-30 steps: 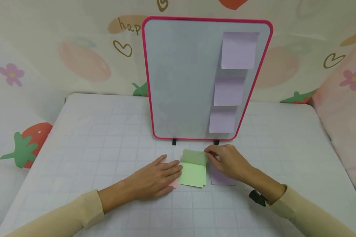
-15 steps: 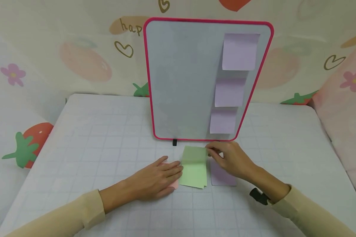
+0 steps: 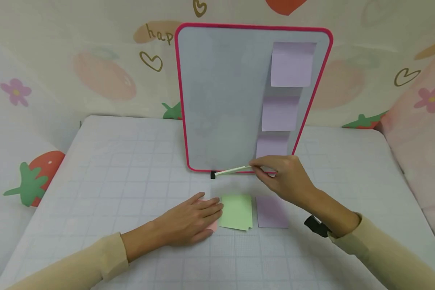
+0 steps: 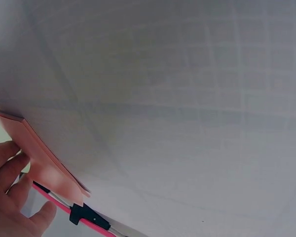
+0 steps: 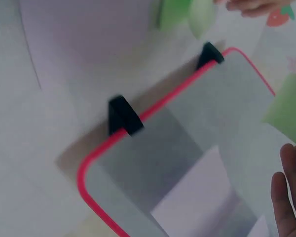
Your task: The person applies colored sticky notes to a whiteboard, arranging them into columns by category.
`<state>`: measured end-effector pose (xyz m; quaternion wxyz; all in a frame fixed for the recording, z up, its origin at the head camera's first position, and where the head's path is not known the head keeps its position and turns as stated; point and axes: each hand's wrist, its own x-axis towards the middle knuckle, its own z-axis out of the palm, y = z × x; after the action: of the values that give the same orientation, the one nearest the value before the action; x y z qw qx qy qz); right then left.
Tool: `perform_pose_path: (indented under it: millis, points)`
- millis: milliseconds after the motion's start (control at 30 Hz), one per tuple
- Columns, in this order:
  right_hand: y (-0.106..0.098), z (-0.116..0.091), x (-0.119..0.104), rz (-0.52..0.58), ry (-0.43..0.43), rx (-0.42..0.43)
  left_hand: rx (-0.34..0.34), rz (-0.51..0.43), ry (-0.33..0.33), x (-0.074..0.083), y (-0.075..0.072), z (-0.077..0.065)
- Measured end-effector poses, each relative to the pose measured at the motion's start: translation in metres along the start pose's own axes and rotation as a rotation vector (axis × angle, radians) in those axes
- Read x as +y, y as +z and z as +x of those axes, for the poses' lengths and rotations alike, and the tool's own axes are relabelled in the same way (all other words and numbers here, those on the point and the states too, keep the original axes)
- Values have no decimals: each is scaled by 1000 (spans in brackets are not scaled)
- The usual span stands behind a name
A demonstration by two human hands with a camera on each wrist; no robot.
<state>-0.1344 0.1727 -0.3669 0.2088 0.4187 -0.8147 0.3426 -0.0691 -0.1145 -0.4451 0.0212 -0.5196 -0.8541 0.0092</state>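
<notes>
The person's right hand (image 3: 286, 177) pinches a green note (image 3: 233, 170) at its edge between the thumb and the fingers. The note is in the air in front of the lower rim of the whiteboard (image 3: 221, 96), and the head view shows it almost edge-on. The left hand (image 3: 192, 219) rests on the pink pad (image 3: 212, 226), with its fingers extended and a little apart. Its fingertips come up to the green pad (image 3: 236, 213); whether they touch it, one cannot tell. The purple pad (image 3: 273, 214) lies beside the green one on the white table (image 3: 130, 169). The whiteboard stands upright on black feet (image 3: 213, 175) and carries three purple notes (image 3: 291, 64) in a column; the hand partly covers the lowest.
</notes>
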Motion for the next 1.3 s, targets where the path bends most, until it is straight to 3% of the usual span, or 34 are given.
perform_pose_path:
  millis: [300, 567, 767, 1000, 1300]
  points:
    - [-15, 33, -1, -263, -212, 193, -24, 10, -1, 0, 0, 0]
    - [-16, 55, -2, -386, -385, 445, -14, 5, 1, 0, 0, -1]
    - [-19, 73, 3, -556, -514, 594, -20, -8, -5, 0, 1, -1]
    - [-27, 97, 4, -633, -504, 735, -19, -18, -7, 1, 0, -1]
    - [-37, 121, 4, -683, -444, 801, -7, -29, -6, 1, 1, 0]
